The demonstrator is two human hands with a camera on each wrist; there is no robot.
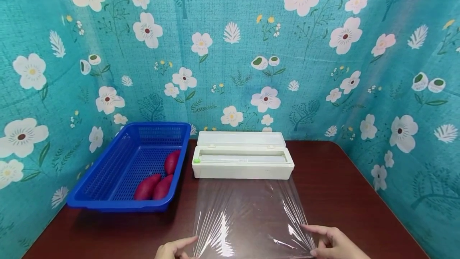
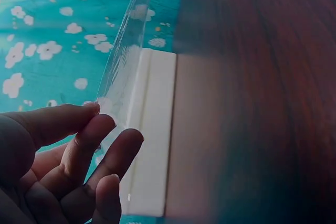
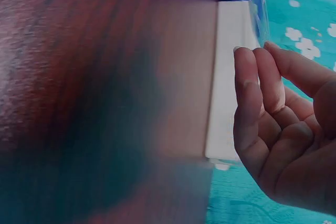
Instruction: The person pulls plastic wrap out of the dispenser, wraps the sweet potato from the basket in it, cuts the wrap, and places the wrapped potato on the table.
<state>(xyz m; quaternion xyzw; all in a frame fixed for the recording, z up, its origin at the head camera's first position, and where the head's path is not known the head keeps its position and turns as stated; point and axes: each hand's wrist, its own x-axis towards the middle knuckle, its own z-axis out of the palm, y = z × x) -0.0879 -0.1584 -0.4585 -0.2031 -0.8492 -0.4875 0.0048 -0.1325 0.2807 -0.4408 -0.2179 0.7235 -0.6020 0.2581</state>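
A sheet of clear plastic wrap (image 1: 251,215) stretches from a white wrap dispenser (image 1: 242,171) toward the front of the table, creased near its two front corners. At its front left corner my left hand (image 1: 175,249) pinches the wrap between thumb and fingers. The front right corner is pinched by my right hand (image 1: 332,243), its index finger extended along the edge. In the left wrist view the wrap (image 2: 126,51) hangs taut above the table from the left hand (image 2: 68,161). The right wrist view shows the right hand (image 3: 283,114) with thumb and fingertips together. The dispenser's lid (image 1: 240,138) stands raised, with the roll visible inside.
To the left of the dispenser stands a blue plastic basket (image 1: 118,203) holding several dark red, sweet-potato-like items (image 1: 147,187). Both rest on a dark brown table (image 1: 345,195). A teal floral cloth (image 1: 230,51) hangs behind and along the sides.
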